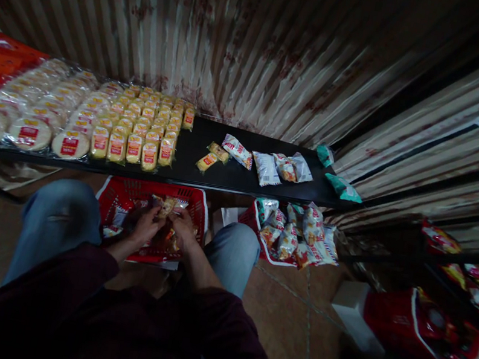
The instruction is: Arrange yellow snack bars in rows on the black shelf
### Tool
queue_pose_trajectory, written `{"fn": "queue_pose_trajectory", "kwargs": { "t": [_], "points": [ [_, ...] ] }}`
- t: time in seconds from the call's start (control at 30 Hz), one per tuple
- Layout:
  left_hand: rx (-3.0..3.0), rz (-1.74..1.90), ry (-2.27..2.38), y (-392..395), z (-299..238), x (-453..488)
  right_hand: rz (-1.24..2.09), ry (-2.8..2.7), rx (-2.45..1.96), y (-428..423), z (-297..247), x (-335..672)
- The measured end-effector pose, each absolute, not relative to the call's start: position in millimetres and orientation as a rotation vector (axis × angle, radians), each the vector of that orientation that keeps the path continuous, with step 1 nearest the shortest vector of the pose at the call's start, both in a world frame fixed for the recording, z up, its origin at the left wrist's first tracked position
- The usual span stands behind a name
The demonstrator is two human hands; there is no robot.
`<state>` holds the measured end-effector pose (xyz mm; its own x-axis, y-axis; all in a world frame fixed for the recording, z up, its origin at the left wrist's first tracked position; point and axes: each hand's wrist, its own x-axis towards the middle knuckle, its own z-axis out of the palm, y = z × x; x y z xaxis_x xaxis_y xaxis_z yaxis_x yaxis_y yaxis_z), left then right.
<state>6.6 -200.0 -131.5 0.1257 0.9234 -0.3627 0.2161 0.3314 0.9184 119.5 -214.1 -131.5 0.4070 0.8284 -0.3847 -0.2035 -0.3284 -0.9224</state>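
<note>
Over a red basket (105,197) between my knees, both hands are closed on a small clear-wrapped snack packet (166,206), tan in colour. My left hand (147,226) grips its left side and my right hand (183,228) its right side. The fingertips are partly blurred in the dim light. Inside the basket, beneath my hands, lie other wrapped packets, mostly hidden. Two loose yellow snack cakes (207,162) rest on the black shelf (196,135) just above.
Rows of yellow wrapped cakes (133,148) and round white wrapped cakes (69,144) fill the shelf's left. White snack bags (267,169) and green bags (343,188) lie toward its right. Another red basket (255,222) holds several bags. A third basket (394,322) stands far right.
</note>
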Motion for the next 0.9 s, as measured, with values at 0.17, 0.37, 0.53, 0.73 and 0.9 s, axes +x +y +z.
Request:
{"fn": "queue_pose_trajectory", "kwargs": {
  "t": [0.17,0.37,0.53,0.73,0.9],
  "points": [
    [0.993,0.742,1.304,-209,-127,1,1.223,-0.562,-1.491,-220,-120,118],
    [0.731,0.711,1.216,-228,-118,-13,1.284,-0.548,-1.449,-235,-117,103],
    [0.563,0.693,1.099,-238,-103,-25,1.268,-0.457,-1.497,-246,-121,91],
    [0.467,0.683,1.018,-243,-89,-28,1.291,-0.392,-1.482,-252,-119,90],
    [0.413,0.732,1.055,-244,-95,-24,1.239,-0.354,-1.464,-250,-119,91]
  ]
}}
